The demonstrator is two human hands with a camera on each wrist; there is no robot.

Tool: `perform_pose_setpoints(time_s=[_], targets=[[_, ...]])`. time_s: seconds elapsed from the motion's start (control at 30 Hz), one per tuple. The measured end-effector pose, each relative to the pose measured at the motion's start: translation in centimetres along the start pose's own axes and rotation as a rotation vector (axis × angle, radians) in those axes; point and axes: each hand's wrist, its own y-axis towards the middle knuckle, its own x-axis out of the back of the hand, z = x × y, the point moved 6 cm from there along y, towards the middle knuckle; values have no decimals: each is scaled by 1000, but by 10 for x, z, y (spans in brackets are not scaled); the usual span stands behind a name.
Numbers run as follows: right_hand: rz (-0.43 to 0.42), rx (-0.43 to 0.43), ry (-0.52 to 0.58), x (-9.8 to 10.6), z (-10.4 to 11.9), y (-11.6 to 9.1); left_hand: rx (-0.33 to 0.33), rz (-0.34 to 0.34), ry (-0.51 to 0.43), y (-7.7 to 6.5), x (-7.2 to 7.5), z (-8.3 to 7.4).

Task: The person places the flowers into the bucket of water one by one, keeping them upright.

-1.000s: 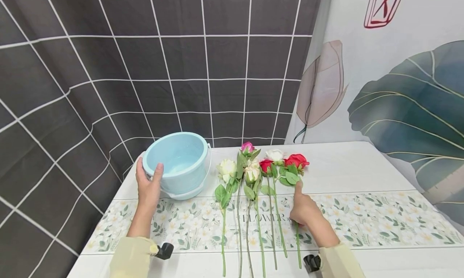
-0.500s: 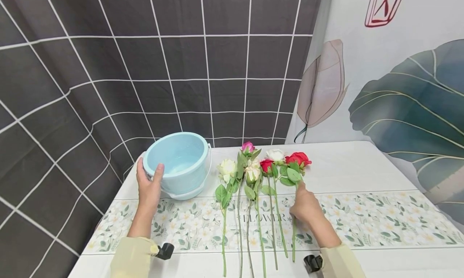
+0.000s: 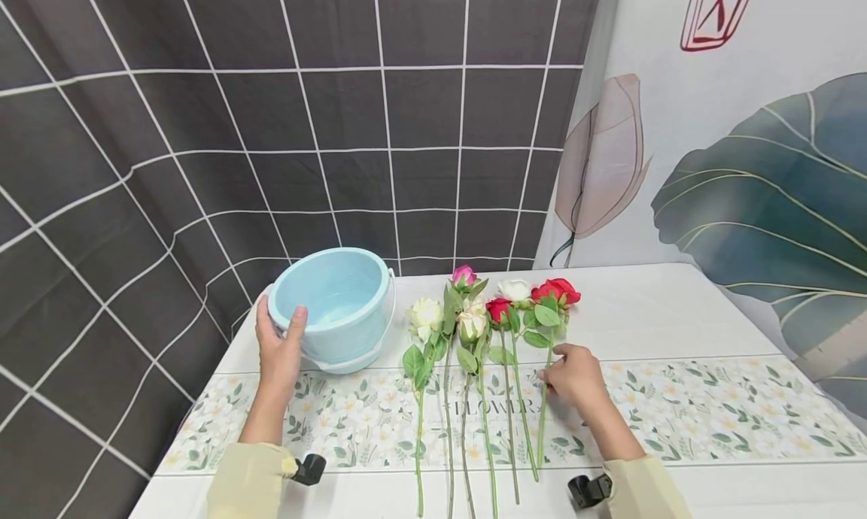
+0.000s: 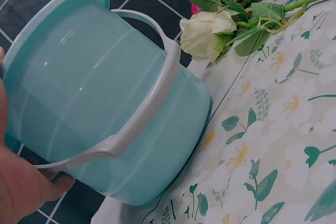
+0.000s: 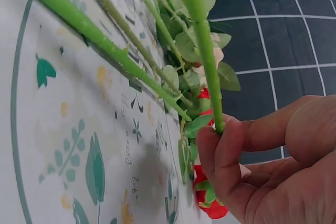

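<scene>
My left hand (image 3: 278, 353) holds the near left side of a light blue bucket (image 3: 352, 337), with the thumb at its rim. The bucket's white handle (image 4: 144, 103) hangs down against the wall in the left wrist view. With thumb and fingers, my right hand (image 3: 579, 380) pinches the green stem (image 5: 212, 72) of the rightmost red rose (image 3: 557, 289). That rose's head and leaves are at the far end of the row. Beside it lie a second red rose (image 3: 497, 309), a white rose (image 3: 515, 289) and a cream rose (image 3: 472, 323).
Farther left lie a magenta rose (image 3: 463, 276) and a greenish-white rose (image 3: 425, 316), stems toward me. A printed floral band (image 3: 684, 410) crosses the white table (image 3: 650, 308). A dark gridded cloth (image 3: 427, 105) hangs behind.
My right hand has drawn back slightly from the leaves along the red rose's stem and pinches it. The stem's lower end has swung left. The left hand and bucket stay in place.
</scene>
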Motion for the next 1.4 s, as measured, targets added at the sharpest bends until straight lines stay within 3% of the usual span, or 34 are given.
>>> perform_pose_setpoints(time_s=[0.23, 0.6, 0.9, 1.4], targets=[[-10, -54, 179, 2, -1, -1, 15, 6, 14, 4, 1, 3], [15, -13, 416, -1, 9, 1, -5, -13, 10, 2, 2, 2], [-11, 0, 495, 5, 18, 3, 24, -9, 19, 4, 3, 5], [-38, 37, 569, 7, 32, 3, 13, -9, 31, -1, 1, 1]])
